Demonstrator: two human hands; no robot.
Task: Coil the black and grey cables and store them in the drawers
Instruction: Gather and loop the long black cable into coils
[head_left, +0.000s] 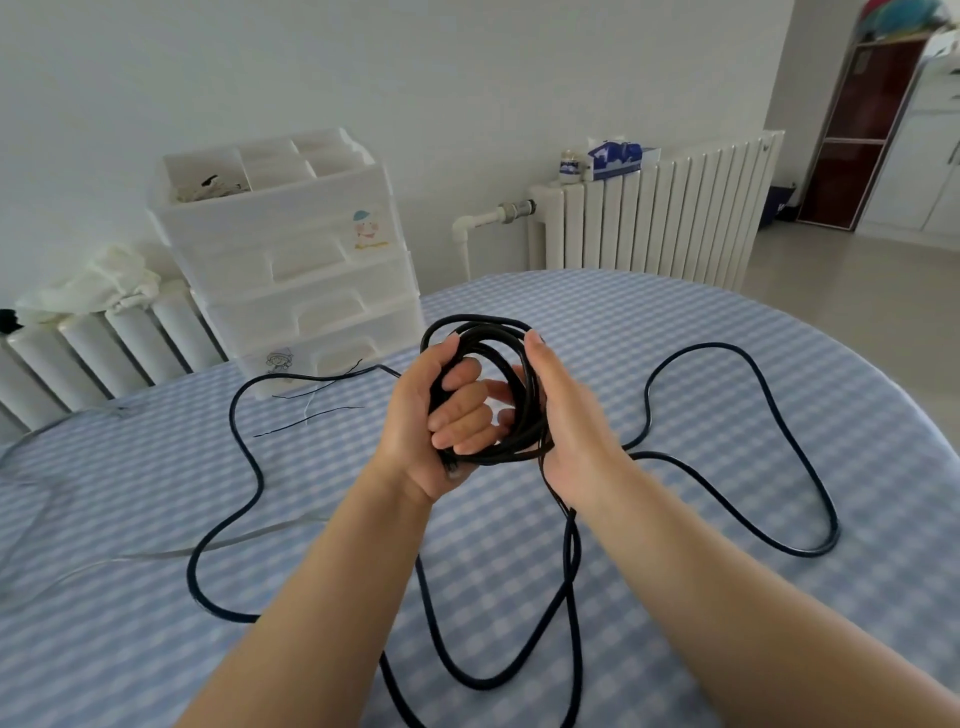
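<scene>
Left hand (441, 415): grips the coiled black cable (498, 332), fingers curled through the loops.
Right hand (561, 415): cups the coil's 3 o'clock side.
Loose cable: sprawls over the checked counter (727, 597).
Drawers (296, 260): at 11 o'clock.

checked tablecloth (675, 364) | radiator (670, 208), tissue box (615, 156) on top | brown shelf (857, 135)
</scene>
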